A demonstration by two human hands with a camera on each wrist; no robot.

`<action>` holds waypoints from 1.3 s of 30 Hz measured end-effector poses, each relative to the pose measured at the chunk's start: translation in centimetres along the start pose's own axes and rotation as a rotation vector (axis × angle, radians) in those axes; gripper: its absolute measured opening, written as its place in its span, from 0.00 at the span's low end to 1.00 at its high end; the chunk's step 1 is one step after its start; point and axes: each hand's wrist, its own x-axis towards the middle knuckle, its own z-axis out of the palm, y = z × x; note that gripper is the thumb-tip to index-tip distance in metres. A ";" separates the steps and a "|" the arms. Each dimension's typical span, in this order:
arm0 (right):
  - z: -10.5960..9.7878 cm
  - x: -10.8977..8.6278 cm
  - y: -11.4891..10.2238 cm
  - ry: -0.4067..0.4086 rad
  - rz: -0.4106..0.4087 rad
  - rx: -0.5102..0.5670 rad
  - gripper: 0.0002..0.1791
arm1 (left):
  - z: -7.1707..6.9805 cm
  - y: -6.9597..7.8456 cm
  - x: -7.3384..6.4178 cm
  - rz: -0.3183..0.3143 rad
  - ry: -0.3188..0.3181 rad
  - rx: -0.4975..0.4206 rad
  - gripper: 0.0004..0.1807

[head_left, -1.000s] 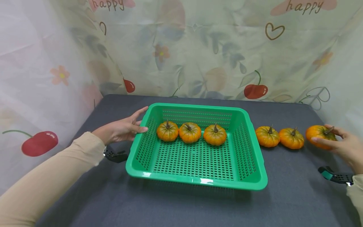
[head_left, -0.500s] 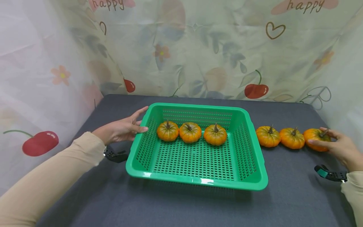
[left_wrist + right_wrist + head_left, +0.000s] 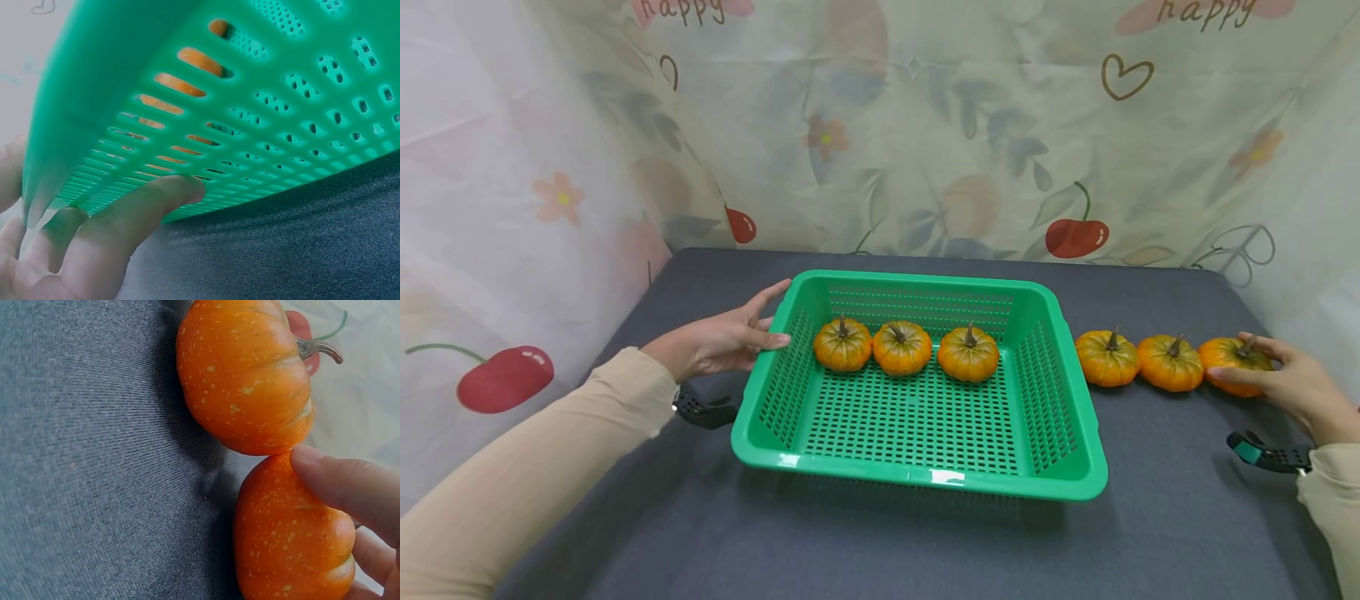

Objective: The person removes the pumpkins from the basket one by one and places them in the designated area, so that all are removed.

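basket [image 3: 917,477]: smooth plastic, glossy at the rim. pumpkins [image 3: 244,381]: ribbed, smooth rind with a low sheen; stems [image 3: 320,348] rough, woody. table cover [image 3: 895,550]: matt woven cloth. sleeves [image 3: 550,467]: matt cloth. backdrop [image 3: 917,150]: creased, faintly shiny sheeting, fabric or plastic not determinable from this view

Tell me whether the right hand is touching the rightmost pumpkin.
Touching. The right wrist view shows it: the right hand has its thumb laid on the skin of the rightmost pumpkin, with no gap between them.
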 end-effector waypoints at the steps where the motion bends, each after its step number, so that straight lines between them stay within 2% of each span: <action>1: 0.0 0.0 0.0 -0.001 -0.002 -0.005 0.56 | 0.0 0.0 0.0 -0.001 0.001 0.000 0.54; 26: -0.2 -0.1 -0.8 -0.041 -0.002 -0.015 0.57 | 0.1 0.1 -0.1 -0.002 0.004 0.007 0.54; 29: -0.2 0.7 0.1 -0.034 0.006 -0.012 0.59 | 0.1 0.0 -0.1 -0.002 0.004 0.008 0.54; 36: 0.0 3.9 4.0 -0.013 0.022 0.015 0.65 | 0.0 0.0 -0.1 -0.006 0.003 -0.006 0.54; 39: -0.2 5.0 5.3 -0.003 0.011 0.025 0.64 | 0.0 0.0 -0.1 -0.005 0.003 -0.007 0.54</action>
